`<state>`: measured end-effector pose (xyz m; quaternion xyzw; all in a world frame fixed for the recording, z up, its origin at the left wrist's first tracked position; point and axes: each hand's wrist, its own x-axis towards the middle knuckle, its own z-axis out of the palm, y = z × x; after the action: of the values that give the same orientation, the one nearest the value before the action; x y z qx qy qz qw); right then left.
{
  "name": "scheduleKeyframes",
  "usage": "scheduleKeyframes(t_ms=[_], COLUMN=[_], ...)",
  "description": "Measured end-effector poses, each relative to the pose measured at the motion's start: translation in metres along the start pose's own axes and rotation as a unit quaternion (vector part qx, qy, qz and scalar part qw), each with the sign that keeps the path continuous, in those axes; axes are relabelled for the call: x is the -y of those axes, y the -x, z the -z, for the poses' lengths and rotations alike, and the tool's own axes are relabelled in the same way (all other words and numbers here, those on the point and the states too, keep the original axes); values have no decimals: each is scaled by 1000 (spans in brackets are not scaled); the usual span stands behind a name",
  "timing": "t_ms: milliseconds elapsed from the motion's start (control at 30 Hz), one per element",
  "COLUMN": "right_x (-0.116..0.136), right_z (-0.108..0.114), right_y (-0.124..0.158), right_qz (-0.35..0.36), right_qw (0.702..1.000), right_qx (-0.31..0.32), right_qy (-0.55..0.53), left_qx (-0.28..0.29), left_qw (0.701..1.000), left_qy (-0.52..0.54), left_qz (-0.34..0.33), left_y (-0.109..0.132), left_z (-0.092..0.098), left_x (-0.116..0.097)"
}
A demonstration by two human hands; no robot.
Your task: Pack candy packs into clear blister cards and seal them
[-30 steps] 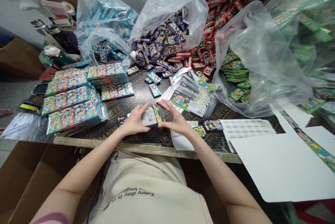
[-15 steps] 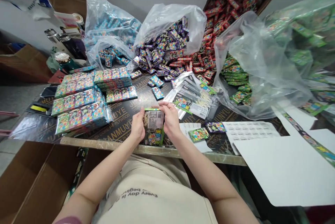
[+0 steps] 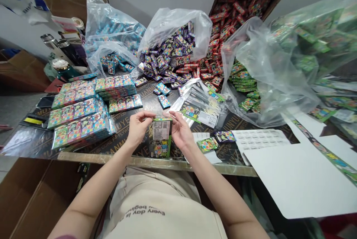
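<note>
A black-and-green printed plastic packet (image 3: 161, 140) stands near the table's front edge, its label and bright lettering toward me. With thumb and fingertips, my left hand (image 3: 137, 128) pinches the packet's clear upper edge at the left corner. My right hand (image 3: 182, 131) grips the same edge at the right corner, palm turned inward and the other fingers loosely curled. Just beyond the hands lies a fan of flat printed packets (image 3: 199, 110). A green small packet (image 3: 208, 144) and a purple small packet (image 3: 224, 136) rest right of my right hand.
Wrapped stacks of colourful packs (image 3: 80, 129) stand at the left. Clear bags hold blue packets (image 3: 117, 30), purple packets (image 3: 167, 51) and green packets (image 3: 245, 82). Red packets (image 3: 217, 60) spill from a box behind. White sheets (image 3: 304, 179) overhang the front right edge.
My left hand has shifted from the packet's left side up to its top edge. My right hand has turned its palm more open. The whole view has shifted slightly.
</note>
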<state>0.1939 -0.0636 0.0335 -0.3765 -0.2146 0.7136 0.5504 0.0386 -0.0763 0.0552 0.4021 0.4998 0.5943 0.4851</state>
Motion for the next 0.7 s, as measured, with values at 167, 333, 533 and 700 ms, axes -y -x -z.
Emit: scheduleKeyframes(t_ms=[167,333,533,700], right_x=[-2,3,4,11], right_z=[1,-4,7,18], right_y=[3,1,6,11], right_qz=[1,14,181,252], right_qw=[1000,999,962,917], right_qx=[4,16,65,66], right_qy=[-4,49,192,302], left_qx=[-2,2,64,112], left_qw=[976,985,988,974], left_qy=[126,104,-123,-190], left_qz=[179,138,-72,-52], left_y=[-6,-1,5,-7], left_z=[3,-2,3,9], left_x=[2,5,-8,-19])
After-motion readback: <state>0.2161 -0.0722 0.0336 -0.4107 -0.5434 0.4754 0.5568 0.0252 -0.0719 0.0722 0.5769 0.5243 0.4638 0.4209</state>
